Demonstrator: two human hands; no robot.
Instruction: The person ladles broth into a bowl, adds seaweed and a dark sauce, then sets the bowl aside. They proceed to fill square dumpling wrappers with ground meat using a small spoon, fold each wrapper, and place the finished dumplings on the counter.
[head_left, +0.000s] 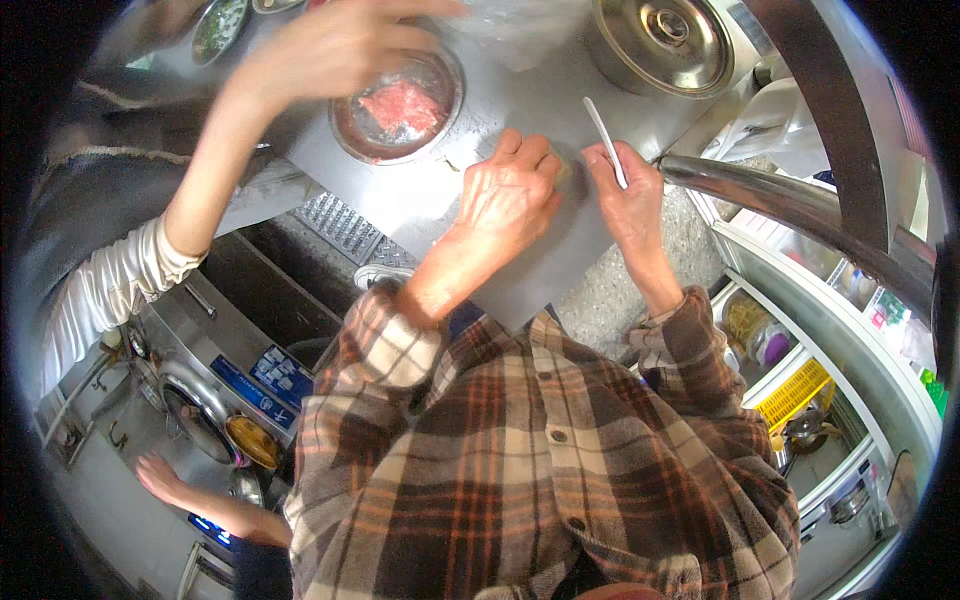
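Observation:
My right hand (634, 191) grips a slim white utensil (606, 139), its far end pointing away from me; it may be a spoon handle or a stick. Beside it, my left hand (510, 187) is curled over the steel worktop (517, 281), back of the hand up. A small pale yellowish thing (561, 171) shows at its fingertips, mostly hidden, perhaps a dough wrapper. Ahead and to the left, a round metal bowl (341, 139) holds pink minced meat (403, 107). A tiny greenish scrap (451, 163) lies near the bowl.
A co-worker's blurred arm (206, 176) reaches over the bowl from the left. Another person's hand (159, 480) is at the lower left, near a stove with pans (253, 441). A lidded metal pot (666, 52) stands back right; a metal pipe (750, 191) runs close to my right hand.

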